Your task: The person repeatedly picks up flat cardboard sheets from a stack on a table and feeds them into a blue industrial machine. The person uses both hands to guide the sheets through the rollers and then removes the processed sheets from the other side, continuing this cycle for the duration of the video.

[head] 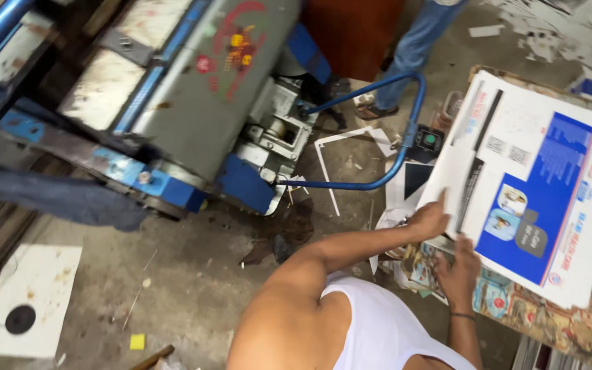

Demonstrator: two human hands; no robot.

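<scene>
A stack of large printed sheets (536, 185), white with a blue panel, lies on a pile of colourful printed cards (570, 322) at the right. My left hand (427, 220) grips the stack's near left edge, fingers curled over the top sheet. My right hand (458, 268), a dark band on its wrist, holds the stack's lower edge just beside it, fingers on the sheets. My bare left shoulder and white sleeveless top fill the bottom middle.
A big grey and blue machine (193, 96) stands at upper left with a blue tube guard (405, 137) jutting toward the stack. Another person's legs in jeans (412, 48) stand behind. Paper scraps litter the concrete floor; a white card with a black disc (29, 301) lies lower left.
</scene>
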